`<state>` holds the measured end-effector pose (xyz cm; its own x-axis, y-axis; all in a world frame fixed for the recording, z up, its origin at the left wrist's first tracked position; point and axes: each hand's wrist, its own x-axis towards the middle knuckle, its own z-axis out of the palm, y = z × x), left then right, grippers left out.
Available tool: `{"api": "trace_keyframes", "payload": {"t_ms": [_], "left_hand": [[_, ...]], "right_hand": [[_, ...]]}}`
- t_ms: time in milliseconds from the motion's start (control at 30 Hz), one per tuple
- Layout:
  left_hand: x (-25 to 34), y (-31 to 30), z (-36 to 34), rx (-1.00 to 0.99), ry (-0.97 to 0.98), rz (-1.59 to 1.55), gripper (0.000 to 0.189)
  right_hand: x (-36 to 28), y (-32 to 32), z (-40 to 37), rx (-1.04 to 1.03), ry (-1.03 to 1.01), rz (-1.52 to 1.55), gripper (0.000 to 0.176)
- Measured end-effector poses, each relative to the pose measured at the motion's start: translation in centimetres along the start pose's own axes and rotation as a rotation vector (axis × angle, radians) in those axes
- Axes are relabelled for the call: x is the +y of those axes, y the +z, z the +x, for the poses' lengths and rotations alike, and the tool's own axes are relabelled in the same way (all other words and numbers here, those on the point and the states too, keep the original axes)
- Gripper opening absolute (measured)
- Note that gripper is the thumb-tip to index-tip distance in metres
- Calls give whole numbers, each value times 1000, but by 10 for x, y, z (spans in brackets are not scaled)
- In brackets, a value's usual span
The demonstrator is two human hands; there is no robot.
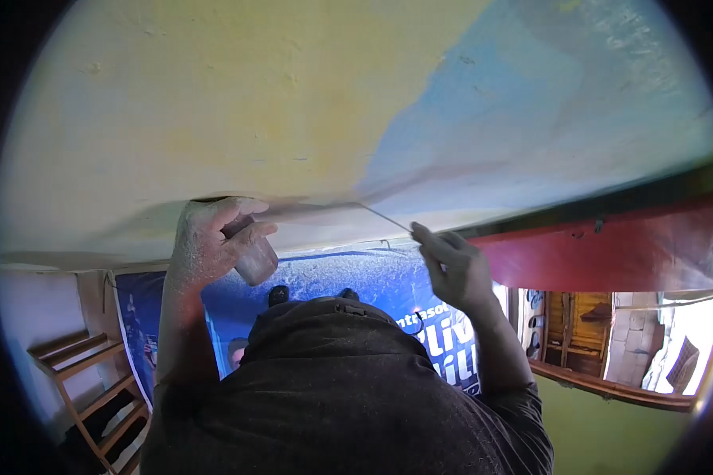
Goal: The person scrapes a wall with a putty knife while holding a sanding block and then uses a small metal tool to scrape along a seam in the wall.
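In front of me rises a painted wall (277, 95), yellow on the left and blue on the right. My left hand (202, 245), coated in pale dust, is closed around a small dusty, pale, block-like piece (256, 261). Its knuckles are right at the lower part of the wall. On the other side, my right hand (459, 269) pinches a thin, straight rod (385, 216). The rod slants up and left, its far tip at the wall surface, where a shadow runs out from it.
Below hangs or lies a blue printed sheet (333, 273) sprinkled with white dust. A wooden ladder-like rack (95, 364) stands at the left. To the right are a red panel (610, 245) and a wooden-framed opening (610, 388) over a green wall (610, 435).
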<state>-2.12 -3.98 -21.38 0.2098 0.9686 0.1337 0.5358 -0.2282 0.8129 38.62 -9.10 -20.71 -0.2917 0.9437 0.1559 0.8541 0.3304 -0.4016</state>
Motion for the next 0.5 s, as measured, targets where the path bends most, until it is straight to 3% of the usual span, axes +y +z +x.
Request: {"api": "trace_keyframes", "payload": {"t_ms": [33,167,433,500], "left_hand": [[0,-2,0,-36,-83,-45,36],[0,-2,2,38,80,42,37],[-6,3,1,62,119,85,36],[-4,3,-1,22,-31,-12,36]], "right_hand": [[-5,3,4,-38,-6,-7,40],[9,-1,-10,137,20,72,42],[3,-3,-11,91,56,21,41],[4,5,-8,89,34,24,42]]}}
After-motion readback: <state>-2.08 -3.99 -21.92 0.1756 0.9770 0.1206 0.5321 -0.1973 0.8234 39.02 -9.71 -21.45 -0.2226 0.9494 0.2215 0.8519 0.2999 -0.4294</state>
